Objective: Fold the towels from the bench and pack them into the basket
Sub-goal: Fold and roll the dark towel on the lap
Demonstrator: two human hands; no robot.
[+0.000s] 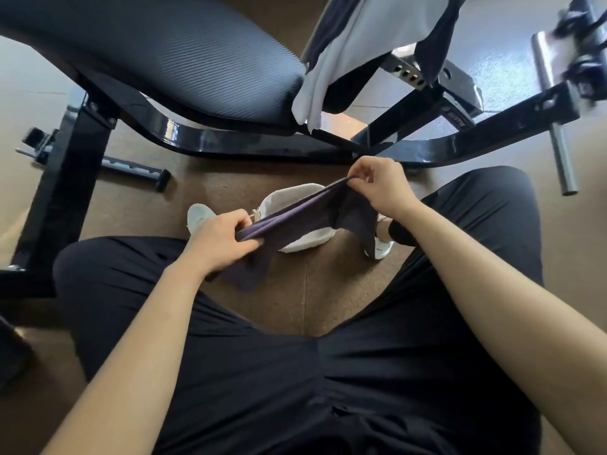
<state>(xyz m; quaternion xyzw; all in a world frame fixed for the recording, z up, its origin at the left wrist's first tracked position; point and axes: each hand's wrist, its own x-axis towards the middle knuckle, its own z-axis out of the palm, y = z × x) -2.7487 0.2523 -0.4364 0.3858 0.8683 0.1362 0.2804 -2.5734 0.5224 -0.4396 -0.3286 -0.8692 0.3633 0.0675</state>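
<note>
Brown floor (295, 307). Black trousers (361, 389), knees apart. White left shoe (197, 216), right shoe (382, 251). Black bar (134, 168) lies on floor, left.

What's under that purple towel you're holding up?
A white basket sits on the floor beneath the purple towel, which the left hand and right hand hold stretched. The towel crosses its middle, so whatever is inside is hidden.

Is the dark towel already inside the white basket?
No, the left hand and right hand hold the dark towel stretched above the white basket.
</note>
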